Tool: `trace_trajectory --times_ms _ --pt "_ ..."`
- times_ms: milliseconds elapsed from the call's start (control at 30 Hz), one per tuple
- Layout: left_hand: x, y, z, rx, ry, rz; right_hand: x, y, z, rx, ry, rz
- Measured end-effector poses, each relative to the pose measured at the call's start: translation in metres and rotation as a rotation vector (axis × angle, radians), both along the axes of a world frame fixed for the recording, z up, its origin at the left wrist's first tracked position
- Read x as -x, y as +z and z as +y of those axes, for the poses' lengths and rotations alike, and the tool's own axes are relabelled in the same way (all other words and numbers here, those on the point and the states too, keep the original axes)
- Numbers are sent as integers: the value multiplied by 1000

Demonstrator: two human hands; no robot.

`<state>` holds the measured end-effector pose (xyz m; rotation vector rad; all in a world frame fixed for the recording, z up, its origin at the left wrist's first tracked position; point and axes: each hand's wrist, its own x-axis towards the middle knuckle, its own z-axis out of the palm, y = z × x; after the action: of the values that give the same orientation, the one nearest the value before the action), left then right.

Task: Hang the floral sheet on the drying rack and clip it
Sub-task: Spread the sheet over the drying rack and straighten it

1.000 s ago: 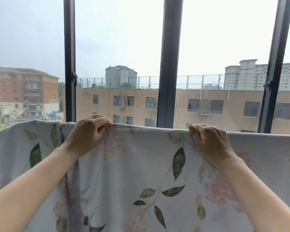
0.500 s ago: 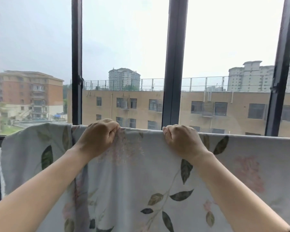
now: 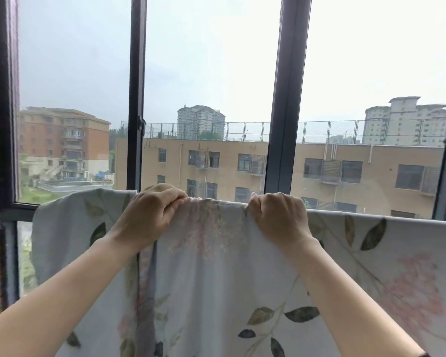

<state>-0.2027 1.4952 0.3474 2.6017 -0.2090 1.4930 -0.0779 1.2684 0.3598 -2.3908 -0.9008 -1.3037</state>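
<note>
— Slippage on the floral sheet?
— Yes, I think so. At 9 o'clock the loose end sags w/ no clip in view. The drying rack is hidden under the fold, so the thin cloth could slide off it.
— Hands?
— Left hand, 8 o'clock, fingers curled, pinches the top fold. Right hand, 4 o'clock, fist clamped on the same fold. They're apart, w/ cloth bunched betw. them. Letting go before clipping may let it creep down.
— Fabric?
— Soft, matte, pale grey-blue, w/ pink blooms and dark oval leaves. Vertical creases at 7 o'clock, smooth and flat toward 3 o'clock.
</note>
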Motion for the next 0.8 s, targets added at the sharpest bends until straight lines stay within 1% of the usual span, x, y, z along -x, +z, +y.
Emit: trace_trajectory --times_ms 133,200,400,533,700,800 --pt "2 9 8 84 -35 24 4 -1 1 -13 -5 1" --pt "0 12 9 97 -35 21 4 -2 1 -20 -9 -3" --pt "5 13 15 7 12 -2 2 -2 -4 -36 2 20" --pt "10 14 23 -2 48 -12 3 -2 0 -40 17 20" --pt "7 9 35 11 115 45 6 0 -4 -29 0 36" --pt "9 13 42 18 67 90 7 1 -5 -7 -7 56"
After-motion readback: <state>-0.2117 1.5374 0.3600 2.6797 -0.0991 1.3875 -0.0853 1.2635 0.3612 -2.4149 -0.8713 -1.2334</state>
